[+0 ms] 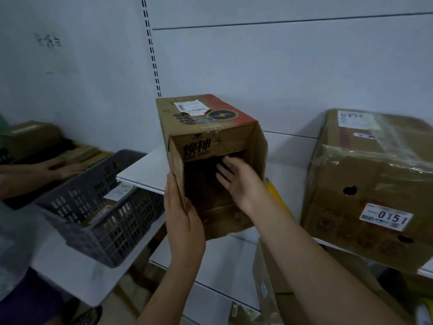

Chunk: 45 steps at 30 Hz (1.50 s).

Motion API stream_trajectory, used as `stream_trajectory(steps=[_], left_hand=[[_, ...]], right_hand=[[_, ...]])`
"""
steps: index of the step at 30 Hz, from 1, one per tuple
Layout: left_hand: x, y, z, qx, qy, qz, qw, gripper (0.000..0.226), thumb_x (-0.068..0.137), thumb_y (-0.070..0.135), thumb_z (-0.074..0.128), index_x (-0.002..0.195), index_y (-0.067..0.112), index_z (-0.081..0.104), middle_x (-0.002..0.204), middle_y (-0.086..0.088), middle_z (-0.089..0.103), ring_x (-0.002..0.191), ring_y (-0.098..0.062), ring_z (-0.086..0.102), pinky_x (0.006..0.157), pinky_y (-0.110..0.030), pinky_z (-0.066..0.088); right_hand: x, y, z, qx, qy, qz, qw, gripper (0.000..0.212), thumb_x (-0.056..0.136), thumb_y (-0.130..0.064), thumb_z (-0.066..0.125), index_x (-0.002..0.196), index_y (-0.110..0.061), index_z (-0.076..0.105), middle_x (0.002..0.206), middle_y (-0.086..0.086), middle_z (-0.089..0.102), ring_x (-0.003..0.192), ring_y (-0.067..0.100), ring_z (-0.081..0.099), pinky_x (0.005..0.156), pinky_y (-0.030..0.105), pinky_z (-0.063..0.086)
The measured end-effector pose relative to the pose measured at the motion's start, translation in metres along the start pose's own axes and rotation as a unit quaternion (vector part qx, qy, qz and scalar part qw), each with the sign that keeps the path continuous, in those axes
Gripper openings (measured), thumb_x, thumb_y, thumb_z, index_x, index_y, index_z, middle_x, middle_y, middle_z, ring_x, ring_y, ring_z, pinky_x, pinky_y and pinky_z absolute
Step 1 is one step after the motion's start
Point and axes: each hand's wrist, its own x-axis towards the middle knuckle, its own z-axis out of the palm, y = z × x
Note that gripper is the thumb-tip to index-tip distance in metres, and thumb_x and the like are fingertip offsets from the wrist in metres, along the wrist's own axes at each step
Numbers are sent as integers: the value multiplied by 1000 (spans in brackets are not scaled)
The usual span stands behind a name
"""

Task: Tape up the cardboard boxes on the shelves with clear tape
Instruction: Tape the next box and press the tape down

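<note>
The cardboard box [208, 146] lies on its side at the front edge of the white shelf [140, 170], its open end turned toward the camera and its long axis running from that opening back toward the wall. Its top face carries a white shipping label [191, 106] and a lightning-bolt mark; strips of clear tape cross the upper edge near the mouth. One flap is folded down inside the opening, printed with dark characters, and the bottom flap hangs forward over the shelf edge.

The left hand [181, 212] lies flat against the box's left wall at the opening, fingers straight and together, thumb along the inner side of the cardboard edge. The right hand [236, 179] reaches into the mouth of the box with fingers spread and loosely extended; it grips nothing that can be seen, and what the fingertips touch in the dark interior I cannot tell.

On the same shelf, toward its right end, stands a bigger box [365, 191] wrapped in clear tape, with a label reading 0151. Off the left end, a grey plastic basket [98, 207] sits on a lower surface, parcels inside. Another person's hand [70, 168] rests on boxes beyond it.
</note>
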Motion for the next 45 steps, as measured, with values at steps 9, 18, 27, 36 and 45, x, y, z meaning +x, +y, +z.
stream_trajectory(steps=[9, 18, 27, 36, 45], left_hand=[[-3, -1, -10, 15, 6, 42, 999, 87, 88, -22, 35, 160, 21, 15, 163, 0, 25, 151, -11, 21, 122, -37, 27], [20, 15, 2, -29, 2, 62, 998, 90, 86, -25, 37, 159, 23, 19, 163, 1, 26, 151, -14, 24, 121, -42, 30], [11, 4, -13, 12, 65, -57, 996, 57, 102, 11, 49, 154, 25, 30, 154, 3, 39, 140, -13, 39, 114, -48, 40], [23, 82, -19, 530, 30, 286, 798, 88, 71, 9, 75, 151, 14, 39, 160, -15, 16, 149, -42, 6, 119, -64, 2], [57, 101, -13, 779, -60, 282, 557, 83, 96, 32, 52, 155, -4, 6, 142, -27, 40, 138, -43, 34, 121, -56, 7]], right_hand=[[-33, -35, 5, -6, -34, -173, 984, 29, 96, -26, 61, 120, -9, 60, 94, 9, 73, 62, 13, 67, 53, 18, 53], [-3, -59, -14, -592, -72, -462, 656, 47, 99, -46, 41, 121, -13, 65, 121, 6, 66, 121, 22, 54, 107, 36, 39], [9, -52, -13, -681, -170, -105, 705, 59, 97, -59, 39, 149, -34, 31, 132, -5, 45, 74, 23, 74, 75, 30, 61], [18, -22, -19, -819, -201, 18, 537, 81, 82, -87, 30, 139, -32, 41, 96, 10, 69, 66, 21, 73, 70, 39, 63], [1, 3, -24, -893, -232, -181, 341, 48, 90, -67, 49, 93, -20, 55, 73, -2, 54, 65, 14, 51, 62, 28, 43]])
